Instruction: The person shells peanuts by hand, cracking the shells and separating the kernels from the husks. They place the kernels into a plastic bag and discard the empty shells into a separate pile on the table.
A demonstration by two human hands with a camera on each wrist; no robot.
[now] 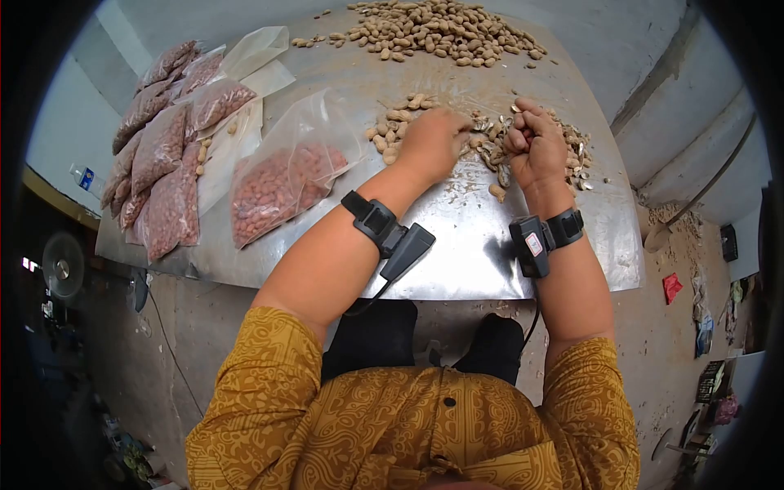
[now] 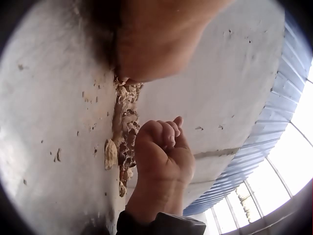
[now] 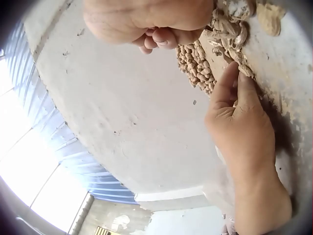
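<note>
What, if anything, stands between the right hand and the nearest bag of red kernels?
The left hand does: in the head view, it crosses the direct line from the right hand to the bag. Peanut shells also lie on the table between the hands.

Filled bags (image 1: 159, 135) lie left on the table (image 1: 457, 245); peanut pile (image 1: 445, 33) behind; shells (image 1: 576, 151) right.

Glare on metal table (image 1: 482, 237), overexposed windows (image 2: 269, 183), dark fisheye edges
</note>
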